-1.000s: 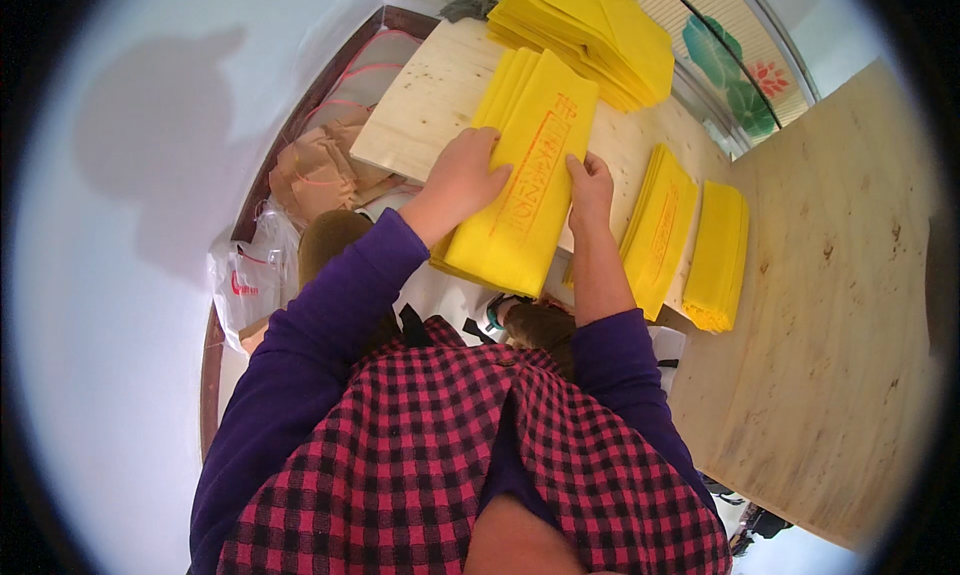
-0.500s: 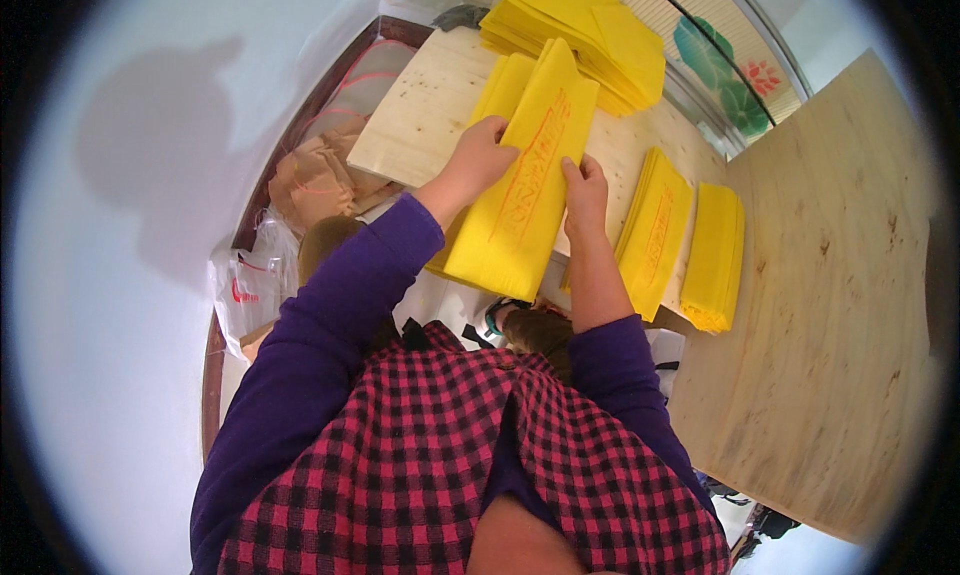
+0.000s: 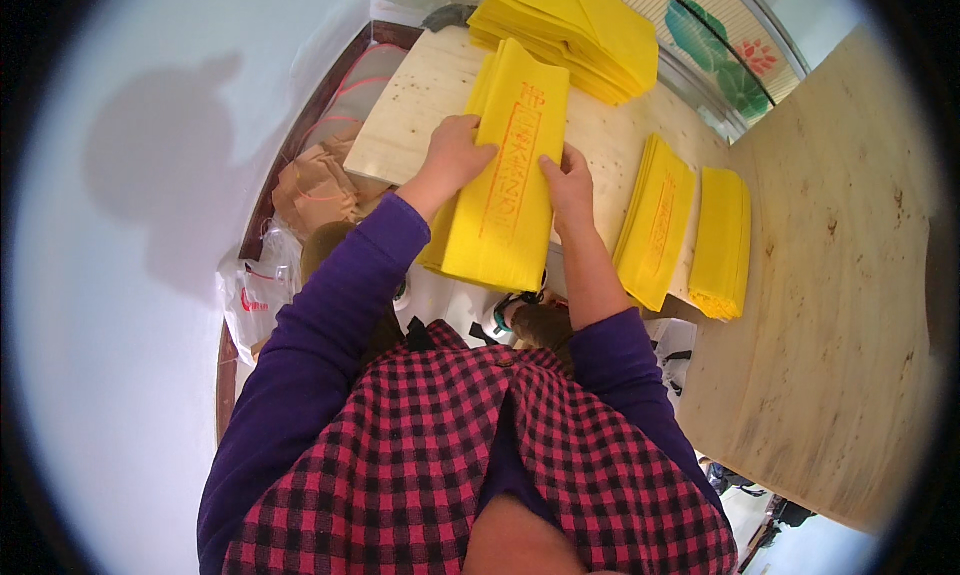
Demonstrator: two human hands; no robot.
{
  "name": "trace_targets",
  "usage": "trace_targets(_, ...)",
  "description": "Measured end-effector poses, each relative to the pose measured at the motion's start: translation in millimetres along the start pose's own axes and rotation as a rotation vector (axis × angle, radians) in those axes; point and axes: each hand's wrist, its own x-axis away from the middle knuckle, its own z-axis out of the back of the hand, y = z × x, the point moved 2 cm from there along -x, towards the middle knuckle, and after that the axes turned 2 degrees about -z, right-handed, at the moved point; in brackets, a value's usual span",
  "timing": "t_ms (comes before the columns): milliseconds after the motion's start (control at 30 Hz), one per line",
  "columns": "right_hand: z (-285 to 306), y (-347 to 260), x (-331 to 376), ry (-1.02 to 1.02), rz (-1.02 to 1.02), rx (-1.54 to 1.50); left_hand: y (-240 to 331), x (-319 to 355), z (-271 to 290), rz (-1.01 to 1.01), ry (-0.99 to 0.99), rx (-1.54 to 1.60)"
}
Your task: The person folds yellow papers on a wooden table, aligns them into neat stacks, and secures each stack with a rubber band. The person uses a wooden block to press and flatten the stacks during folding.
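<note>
You face a pale plywood table point(image 3: 850, 305) at three o'clock, white wall point(image 3: 130, 275) at nine carrying your shadow, patterned window panel point(image 3: 725, 60) at one, bright even light.

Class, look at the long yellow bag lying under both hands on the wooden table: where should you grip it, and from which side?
Grip the yellow bag by its two long edges, from above, as the left hand and right hand do. It is flat, thin and floppy, and its near end overhangs the table, so hands spread apart should stop sagging.

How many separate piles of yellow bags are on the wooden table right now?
4. One pile under both hands, a big loose pile at the far edge, and two neat piles on the right. More may lie beyond the view.
</note>
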Motion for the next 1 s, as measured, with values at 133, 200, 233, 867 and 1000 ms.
trace_targets(133,0,4,1,0.005,0.061,0.001,-5,-6,-2,0.141,0.010,0.104)
trace_targets(200,0,6,1,0.006,0.067,-0.008,-2,-7,-1,0.156,-0.005,0.136)
trace_targets(233,0,7,1,0.017,0.069,-0.006,0,-7,1,0.167,-0.010,0.154)
trace_targets(867,-10,-14,17,0.035,0.152,0.094,14,14,17,0.125,0.104,0.440)
trace_targets(1000,-9,-13,21,0.027,0.104,0.088,7,18,15,0.150,0.087,0.432)
